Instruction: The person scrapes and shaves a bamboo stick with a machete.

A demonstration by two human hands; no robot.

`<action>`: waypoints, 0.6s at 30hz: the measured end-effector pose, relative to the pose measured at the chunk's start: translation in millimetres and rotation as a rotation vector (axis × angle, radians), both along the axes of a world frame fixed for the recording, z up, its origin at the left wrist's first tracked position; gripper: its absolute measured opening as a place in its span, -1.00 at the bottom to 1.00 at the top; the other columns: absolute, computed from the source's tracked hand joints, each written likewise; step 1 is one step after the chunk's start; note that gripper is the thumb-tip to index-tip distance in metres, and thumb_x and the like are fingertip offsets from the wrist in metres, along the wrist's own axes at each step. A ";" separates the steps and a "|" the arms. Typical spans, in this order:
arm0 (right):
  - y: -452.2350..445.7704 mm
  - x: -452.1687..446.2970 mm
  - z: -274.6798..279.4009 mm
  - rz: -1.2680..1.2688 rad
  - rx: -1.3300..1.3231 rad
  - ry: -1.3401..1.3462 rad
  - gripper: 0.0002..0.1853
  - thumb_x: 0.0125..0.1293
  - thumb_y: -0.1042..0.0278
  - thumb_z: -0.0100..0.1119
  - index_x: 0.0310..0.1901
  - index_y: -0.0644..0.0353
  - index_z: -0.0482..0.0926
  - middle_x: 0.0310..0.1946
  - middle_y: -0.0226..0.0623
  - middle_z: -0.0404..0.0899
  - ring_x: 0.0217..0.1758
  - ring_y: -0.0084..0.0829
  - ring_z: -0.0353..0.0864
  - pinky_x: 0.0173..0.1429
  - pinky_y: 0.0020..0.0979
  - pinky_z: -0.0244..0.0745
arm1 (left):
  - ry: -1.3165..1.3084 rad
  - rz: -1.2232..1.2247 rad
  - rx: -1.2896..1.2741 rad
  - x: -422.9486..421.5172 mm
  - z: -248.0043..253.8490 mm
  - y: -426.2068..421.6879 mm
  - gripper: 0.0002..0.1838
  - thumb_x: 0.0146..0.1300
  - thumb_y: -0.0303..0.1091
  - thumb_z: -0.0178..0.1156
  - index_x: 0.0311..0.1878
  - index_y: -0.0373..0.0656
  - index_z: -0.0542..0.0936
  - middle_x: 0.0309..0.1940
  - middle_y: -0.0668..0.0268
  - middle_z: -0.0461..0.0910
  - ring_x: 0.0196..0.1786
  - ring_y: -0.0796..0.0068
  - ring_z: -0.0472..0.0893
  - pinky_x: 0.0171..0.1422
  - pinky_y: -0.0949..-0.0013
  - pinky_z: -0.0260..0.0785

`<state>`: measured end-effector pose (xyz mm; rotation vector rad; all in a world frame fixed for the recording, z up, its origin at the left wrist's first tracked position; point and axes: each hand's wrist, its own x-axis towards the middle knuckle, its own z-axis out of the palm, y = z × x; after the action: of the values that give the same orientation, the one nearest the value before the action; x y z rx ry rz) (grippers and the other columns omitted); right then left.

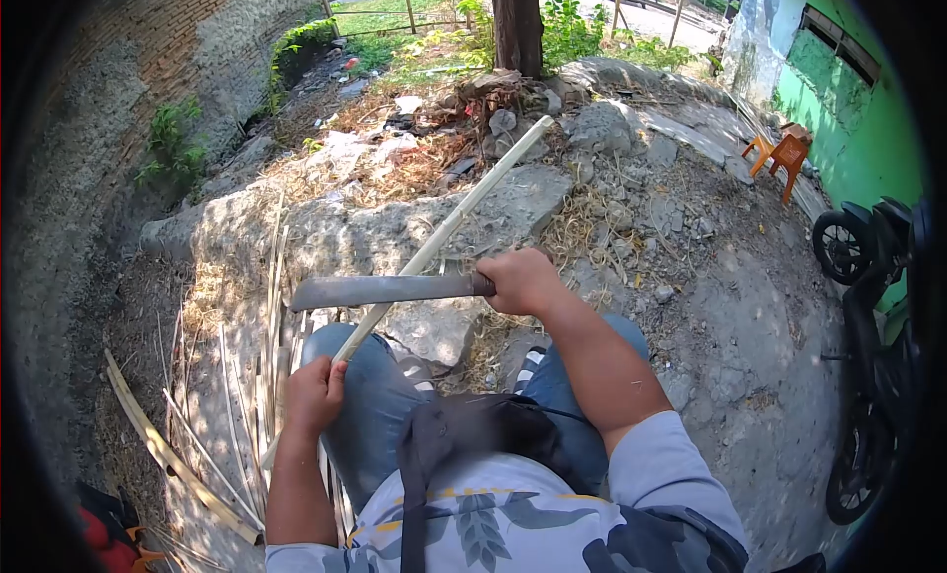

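Note:
My left hand [314,395] is closed around the lower part of a long pale bamboo strip [444,236], which slants up and away to the right. In my right hand [523,281] is the dark handle of a machete [390,291]. Its broad blade points left and lies across the strip above my left hand; whether the edge cuts into it I cannot tell. The strip's lower end runs on behind my left wrist. Both hands are in front of my knees.
More bamboo strips [232,415] lie on the ground to my left, beside a thicker split piece [178,455]. Ahead are a concrete slab [395,228], rubble and a tree trunk [518,31]. At the right stand a motorcycle [868,376] and an orange chair [787,161].

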<state>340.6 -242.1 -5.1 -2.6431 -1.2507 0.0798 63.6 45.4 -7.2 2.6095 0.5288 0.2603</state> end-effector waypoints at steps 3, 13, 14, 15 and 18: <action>4.3 2.7 -1.5 0.055 0.034 -0.043 -0.75 0.08 0.22 0.41 -0.18 -0.05 0.68 -0.26 -0.26 0.77 -0.11 -0.08 0.80 -0.02 -0.01 0.67 | 0.038 -0.024 -0.026 -24.8 -4.2 -2.1 -0.58 0.54 -0.08 0.23 -0.36 -0.22 0.53 -0.55 -0.04 0.55 -0.47 -0.17 0.56 -0.37 -0.02 0.33; -2.1 10.6 -1.1 -0.066 0.105 0.055 -0.79 0.11 0.21 0.39 -0.20 -0.05 0.71 -0.31 -0.24 0.77 -0.15 -0.04 0.79 -0.03 -0.01 0.67 | 0.016 0.032 -0.271 -52.6 -19.2 -5.0 -0.65 0.56 -0.18 0.21 -0.31 -0.26 0.58 -0.59 0.04 0.52 -0.55 0.10 0.48 -0.40 0.11 0.32; 0.0 4.9 -2.7 -0.005 0.069 0.050 -0.80 0.10 0.21 0.39 -0.22 -0.05 0.70 -0.33 -0.24 0.76 -0.16 -0.04 0.79 -0.04 -0.01 0.67 | 0.027 0.029 -0.292 -51.8 -17.7 -5.0 -0.65 0.56 -0.18 0.21 -0.31 -0.26 0.58 -0.59 0.03 0.52 -0.55 0.10 0.47 -0.40 0.11 0.32; 3.3 -0.7 -2.9 0.053 0.034 0.045 -0.81 0.09 0.20 0.38 -0.23 -0.05 0.68 -0.35 -0.23 0.75 -0.17 -0.04 0.78 -0.06 -0.02 0.67 | 0.037 0.021 -0.272 -52.5 -18.3 -4.5 -0.65 0.56 -0.18 0.22 -0.31 -0.26 0.58 -0.59 0.04 0.53 -0.55 0.11 0.47 -0.40 0.12 0.32; 6.6 -5.2 4.2 0.127 -0.040 0.030 -0.78 0.09 0.24 0.40 -0.20 -0.03 0.70 -0.31 -0.25 0.77 -0.14 -0.09 0.80 -0.03 -0.05 0.67 | 0.034 0.001 -0.217 -48.9 -18.1 -4.3 -0.65 0.55 -0.18 0.22 -0.32 -0.26 0.57 -0.59 0.05 0.53 -0.56 0.13 0.47 -0.40 0.13 0.32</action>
<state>335.4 -235.5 -0.8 -2.5835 -1.4199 0.1654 14.7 41.1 -25.3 2.4071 0.5384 0.1504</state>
